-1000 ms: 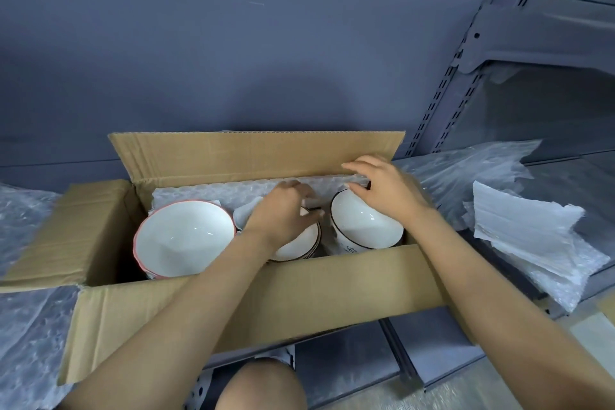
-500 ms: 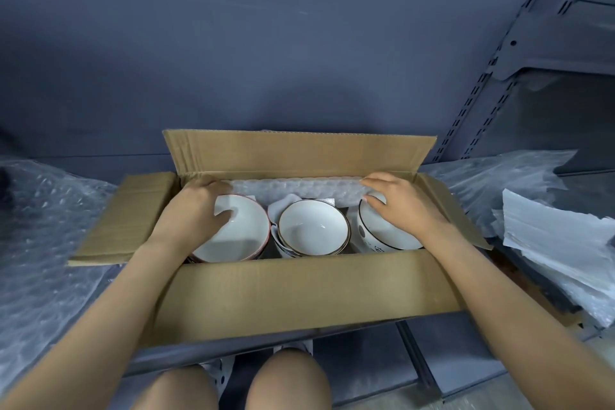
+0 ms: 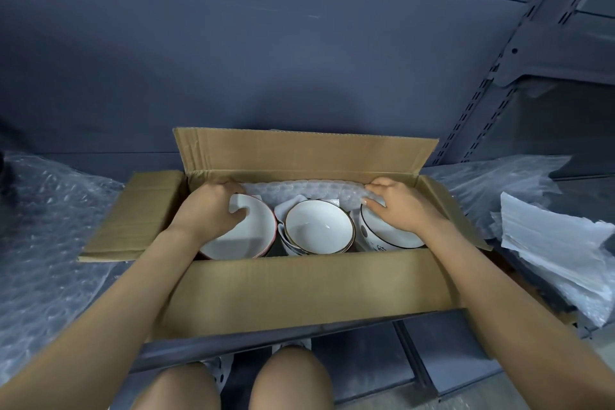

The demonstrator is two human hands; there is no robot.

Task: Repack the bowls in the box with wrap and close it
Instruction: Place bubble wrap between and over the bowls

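Open cardboard box (image 3: 299, 286) on grey shelf (image 3: 299, 331), flaps spread; inside, three white bowls in a row: red-rimmed bowl (image 3: 243, 236) left, brown-rimmed bowl (image 3: 317, 226) centre, black-rimmed bowl (image 3: 386, 236) right, bubble wrap (image 3: 306, 190) lining far wall. Left hand (image 3: 209, 210) and right hand (image 3: 399, 206) over outer bowls, fingers curled onto wrap's top edge at either end. Loose bubble wrap sheet (image 3: 50, 226) left of box, foam sheets (image 3: 559, 243) right.

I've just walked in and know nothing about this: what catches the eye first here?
An open cardboard box on a shelf, with three white bowls in a row: a red-rimmed bowl left, a middle bowl, a black-rimmed bowl right. The left hand and right hand reach to the bubble wrap along the back.
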